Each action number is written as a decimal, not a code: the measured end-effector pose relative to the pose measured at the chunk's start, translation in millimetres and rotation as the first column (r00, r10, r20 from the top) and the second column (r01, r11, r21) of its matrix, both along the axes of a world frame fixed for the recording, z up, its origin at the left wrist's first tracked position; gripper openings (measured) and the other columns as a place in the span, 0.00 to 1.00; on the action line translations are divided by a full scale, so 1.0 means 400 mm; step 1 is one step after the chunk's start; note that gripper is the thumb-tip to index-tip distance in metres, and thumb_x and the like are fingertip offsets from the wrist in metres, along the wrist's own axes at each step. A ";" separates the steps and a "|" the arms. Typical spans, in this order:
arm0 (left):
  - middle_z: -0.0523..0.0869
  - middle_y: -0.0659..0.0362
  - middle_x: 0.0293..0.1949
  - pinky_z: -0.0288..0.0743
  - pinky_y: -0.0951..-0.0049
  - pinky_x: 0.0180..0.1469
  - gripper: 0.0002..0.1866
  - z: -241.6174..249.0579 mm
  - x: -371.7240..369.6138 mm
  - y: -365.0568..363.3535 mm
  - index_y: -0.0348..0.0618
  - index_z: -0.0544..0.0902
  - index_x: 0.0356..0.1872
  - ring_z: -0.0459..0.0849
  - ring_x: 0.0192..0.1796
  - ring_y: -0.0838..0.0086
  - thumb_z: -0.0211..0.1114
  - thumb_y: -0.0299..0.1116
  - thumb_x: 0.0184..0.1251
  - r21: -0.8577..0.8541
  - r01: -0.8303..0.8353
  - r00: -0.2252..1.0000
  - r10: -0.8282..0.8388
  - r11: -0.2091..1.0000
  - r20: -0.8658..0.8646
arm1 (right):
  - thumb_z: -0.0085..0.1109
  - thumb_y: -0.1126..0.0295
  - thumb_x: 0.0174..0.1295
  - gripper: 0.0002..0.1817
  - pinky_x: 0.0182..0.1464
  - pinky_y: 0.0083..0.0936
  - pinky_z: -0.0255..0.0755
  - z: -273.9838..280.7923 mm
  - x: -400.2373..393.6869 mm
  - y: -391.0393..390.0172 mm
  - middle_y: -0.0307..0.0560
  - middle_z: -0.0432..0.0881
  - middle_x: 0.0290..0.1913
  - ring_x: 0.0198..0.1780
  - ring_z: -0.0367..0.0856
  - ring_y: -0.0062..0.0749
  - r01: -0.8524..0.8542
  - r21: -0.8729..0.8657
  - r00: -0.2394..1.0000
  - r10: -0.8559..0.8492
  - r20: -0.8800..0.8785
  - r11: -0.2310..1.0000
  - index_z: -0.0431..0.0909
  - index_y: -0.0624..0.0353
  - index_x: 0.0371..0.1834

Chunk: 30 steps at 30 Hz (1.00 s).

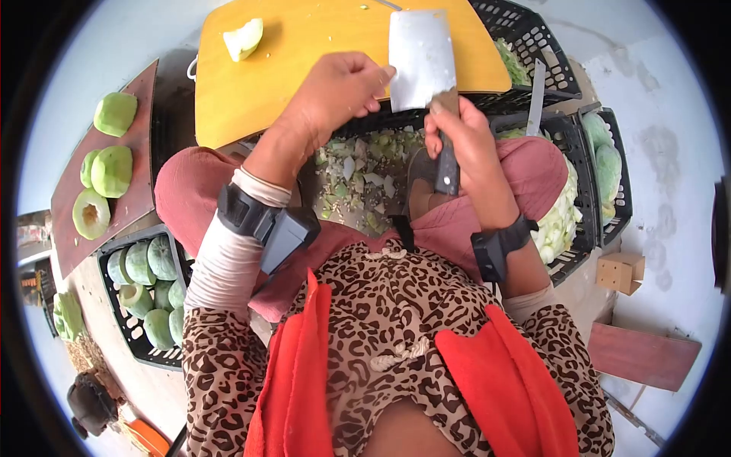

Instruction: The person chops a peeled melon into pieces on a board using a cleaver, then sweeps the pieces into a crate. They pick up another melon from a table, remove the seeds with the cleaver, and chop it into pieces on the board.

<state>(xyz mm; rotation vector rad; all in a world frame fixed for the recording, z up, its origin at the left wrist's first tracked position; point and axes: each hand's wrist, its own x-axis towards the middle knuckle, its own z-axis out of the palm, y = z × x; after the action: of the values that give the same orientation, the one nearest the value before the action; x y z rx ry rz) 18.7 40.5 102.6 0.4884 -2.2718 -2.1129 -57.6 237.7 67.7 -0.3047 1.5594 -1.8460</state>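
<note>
My right hand (466, 133) is wrapped round the dark handle of a cleaver (421, 61), whose broad blade points away from me over the near edge of a yellow cutting board (304, 30). Left of the blade, my left hand (343, 85) is closed with its fingers curled, and a fingertip meets or nearly meets the blade's left edge. Whether anything small is in those fingers is hidden. A pale green piece of peeled melon (244, 39) lies at the board's far left, with a few small crumbs scattered about.
Peeled melons (112, 171) rest on a brown board (72, 198) at left. Below it, a black crate (126, 327) holds unpeeled melons. Right are crates of cut pieces (560, 217) and a long metal blade (537, 99). Scraps (365, 179) litter the floor between my knees.
</note>
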 end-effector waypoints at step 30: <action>0.78 0.65 0.24 0.66 0.83 0.23 0.11 0.035 0.075 -0.214 0.36 0.82 0.36 0.71 0.22 0.84 0.59 0.34 0.69 0.219 -0.032 0.982 -0.010 0.975 0.188 | 0.62 0.68 0.59 0.08 0.30 0.24 0.73 -0.444 0.017 -0.195 0.42 0.81 0.28 0.29 0.80 0.26 -0.344 0.734 0.873 0.488 0.020 0.585 0.78 0.59 0.36</action>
<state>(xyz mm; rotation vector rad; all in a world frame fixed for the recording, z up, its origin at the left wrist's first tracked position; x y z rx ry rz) 48.8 -45.3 116.6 0.7341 -2.1216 -2.4246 -50.9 159.7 -110.1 -0.4313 1.9995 -0.7458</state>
